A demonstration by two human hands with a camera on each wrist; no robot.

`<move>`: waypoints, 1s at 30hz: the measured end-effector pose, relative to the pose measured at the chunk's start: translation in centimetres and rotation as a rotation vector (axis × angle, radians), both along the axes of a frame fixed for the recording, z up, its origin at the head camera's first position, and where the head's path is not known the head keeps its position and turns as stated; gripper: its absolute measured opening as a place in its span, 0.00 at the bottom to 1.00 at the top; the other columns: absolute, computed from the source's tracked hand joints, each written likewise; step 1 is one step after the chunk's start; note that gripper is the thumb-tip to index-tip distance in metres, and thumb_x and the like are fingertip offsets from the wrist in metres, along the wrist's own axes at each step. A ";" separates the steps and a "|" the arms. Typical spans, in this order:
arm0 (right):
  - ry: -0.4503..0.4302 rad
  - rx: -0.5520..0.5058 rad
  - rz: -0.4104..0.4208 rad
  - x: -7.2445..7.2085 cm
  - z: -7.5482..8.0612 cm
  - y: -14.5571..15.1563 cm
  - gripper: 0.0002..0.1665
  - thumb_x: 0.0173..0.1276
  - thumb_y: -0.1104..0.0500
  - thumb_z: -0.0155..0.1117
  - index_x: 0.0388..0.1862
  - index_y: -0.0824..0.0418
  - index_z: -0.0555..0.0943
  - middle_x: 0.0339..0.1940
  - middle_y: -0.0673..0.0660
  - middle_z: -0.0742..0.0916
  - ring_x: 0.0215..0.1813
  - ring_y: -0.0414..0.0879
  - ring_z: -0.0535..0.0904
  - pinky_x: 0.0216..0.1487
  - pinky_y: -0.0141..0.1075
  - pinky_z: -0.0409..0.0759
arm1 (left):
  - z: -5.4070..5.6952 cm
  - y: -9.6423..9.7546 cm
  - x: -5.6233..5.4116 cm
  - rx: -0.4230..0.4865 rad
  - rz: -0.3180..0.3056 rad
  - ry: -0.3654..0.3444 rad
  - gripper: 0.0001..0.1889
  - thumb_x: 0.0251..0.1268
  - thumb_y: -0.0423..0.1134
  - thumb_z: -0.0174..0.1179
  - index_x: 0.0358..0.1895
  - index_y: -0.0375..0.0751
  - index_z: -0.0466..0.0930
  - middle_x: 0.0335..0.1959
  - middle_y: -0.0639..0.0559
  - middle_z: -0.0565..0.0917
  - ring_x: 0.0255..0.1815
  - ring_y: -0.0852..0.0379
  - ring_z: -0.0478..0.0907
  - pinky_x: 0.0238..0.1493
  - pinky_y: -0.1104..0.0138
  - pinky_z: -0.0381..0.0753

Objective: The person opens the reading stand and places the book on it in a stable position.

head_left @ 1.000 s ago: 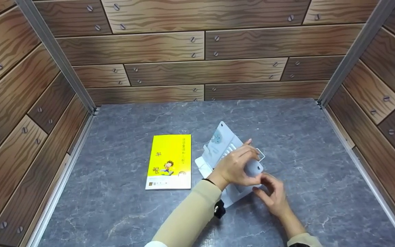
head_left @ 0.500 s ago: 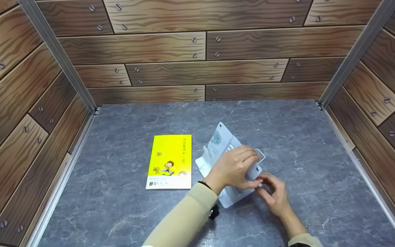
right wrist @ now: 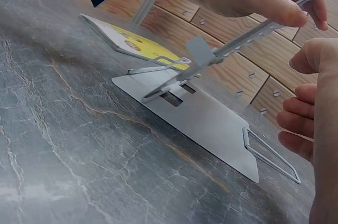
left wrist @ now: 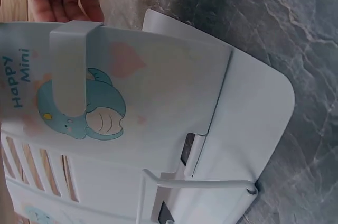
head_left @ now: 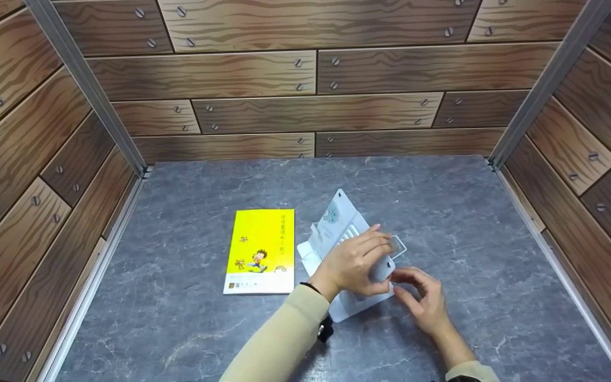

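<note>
A white folding book stand [head_left: 356, 305] with cartoon prints and slots stands half unfolded on the table, its slotted panel [left wrist: 174, 81] raised at a slant above the flat base plate [right wrist: 206, 123]. My left hand [head_left: 356, 260] grips the raised panel near its right end, thumb on the near side and fingers over the far edge. My right hand [head_left: 425, 297] is beside that same end, thumb and fingers loosely bent, fingertips close to the panel's corner. In the right wrist view a gap shows between the right hand [right wrist: 303, 102] and the base plate. A wire loop [head_left: 399, 247] sticks out behind the panel.
A yellow book [head_left: 263, 239] with a cartoon child on its cover lies flat just left of the stand. The grey marbled table [head_left: 178, 329] is bounded by wood-patterned walls [head_left: 311, 74] at the back and sides, with metal rails [head_left: 93, 90] at the corners.
My left hand and the raised panel have shifted slightly left, and the base a little with them. My right hand has stayed nearly in place, its fingertips now further from the panel. The book lies unmoved.
</note>
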State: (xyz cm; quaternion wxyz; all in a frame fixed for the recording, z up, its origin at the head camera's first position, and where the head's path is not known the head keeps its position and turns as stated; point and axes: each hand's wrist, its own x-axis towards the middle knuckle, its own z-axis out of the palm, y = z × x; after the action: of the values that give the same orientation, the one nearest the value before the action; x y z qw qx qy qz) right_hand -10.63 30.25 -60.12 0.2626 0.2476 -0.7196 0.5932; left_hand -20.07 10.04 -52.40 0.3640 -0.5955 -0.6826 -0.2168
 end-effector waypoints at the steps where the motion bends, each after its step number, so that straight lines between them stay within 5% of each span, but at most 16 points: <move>1: 0.003 0.000 -0.001 0.0 0.0 0.0 0.22 0.56 0.87 0.66 0.49 0.75 0.85 0.43 0.69 0.88 0.47 0.52 0.88 0.53 0.34 0.86 | 0.0 0.0 -0.1 0.003 -0.015 -0.002 0.29 0.45 0.53 0.74 0.47 0.34 0.85 0.50 0.45 0.88 0.62 0.49 0.83 0.79 0.59 0.64; 9: -0.057 0.022 -0.149 -0.4 0.1 -0.1 0.17 0.57 0.88 0.68 0.44 0.78 0.85 0.39 0.73 0.88 0.42 0.55 0.87 0.48 0.29 0.86 | 0.1 -0.2 -0.2 0.003 -0.075 -0.045 0.26 0.47 0.49 0.74 0.46 0.34 0.83 0.49 0.45 0.87 0.62 0.49 0.83 0.79 0.58 0.65; 17: -0.536 0.061 -0.393 -1.9 1.6 0.7 0.11 0.69 0.73 0.71 0.49 0.77 0.85 0.45 0.69 0.90 0.40 0.36 0.85 0.43 0.22 0.81 | 0.1 -0.2 -0.2 0.001 -0.102 -0.093 0.23 0.53 0.48 0.71 0.46 0.34 0.83 0.49 0.45 0.87 0.61 0.48 0.83 0.79 0.58 0.64; 21: -0.699 0.078 -0.429 -3.1 2.3 1.3 0.15 0.72 0.71 0.68 0.53 0.80 0.83 0.48 0.71 0.89 0.39 0.34 0.84 0.43 0.22 0.81 | 0.1 -0.2 -0.2 -0.009 -0.094 -0.096 0.23 0.55 0.50 0.70 0.46 0.34 0.83 0.51 0.45 0.87 0.62 0.49 0.82 0.79 0.58 0.64; 30: -0.851 -0.020 -0.393 -5.5 3.3 2.2 0.20 0.78 0.71 0.56 0.60 0.87 0.75 0.52 0.78 0.86 0.44 0.46 0.88 0.41 0.25 0.85 | 0.0 -0.3 -0.2 -0.005 -0.099 -0.117 0.25 0.50 0.48 0.76 0.47 0.33 0.84 0.51 0.45 0.87 0.64 0.51 0.82 0.79 0.58 0.63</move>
State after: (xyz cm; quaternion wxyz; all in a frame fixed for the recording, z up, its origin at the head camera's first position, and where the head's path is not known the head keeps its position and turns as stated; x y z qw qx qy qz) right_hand -16.09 32.49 -56.85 0.0539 -0.1612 -0.7909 0.5879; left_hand -20.29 9.74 -52.35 0.3109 -0.6156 -0.6730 -0.2672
